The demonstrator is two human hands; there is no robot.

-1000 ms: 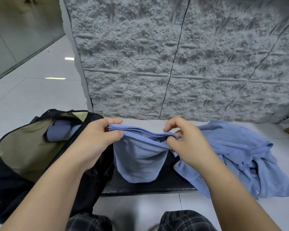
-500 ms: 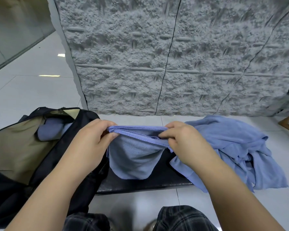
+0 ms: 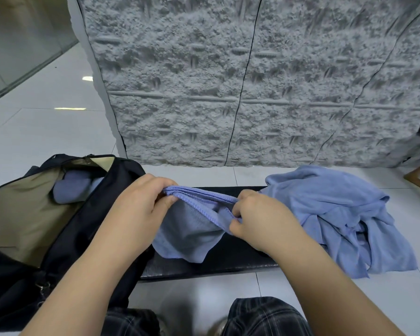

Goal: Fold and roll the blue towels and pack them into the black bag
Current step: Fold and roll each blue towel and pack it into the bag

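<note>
Since a second ago, both hands have drawn closer, gathering the folded blue microfibre towel [image 3: 192,226] into a tighter bundle above the black padded bench [image 3: 228,260]. Left hand [image 3: 141,209] and right hand [image 3: 260,219] each pinch its stitched top edge. Rolling looks near; the open black bag [image 3: 83,238] waits just left.

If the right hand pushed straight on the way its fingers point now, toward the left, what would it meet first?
Likely the left hand: the right hand points along the folded towel stretched between them. The black bag lies beyond; depth is uncertain.
</note>
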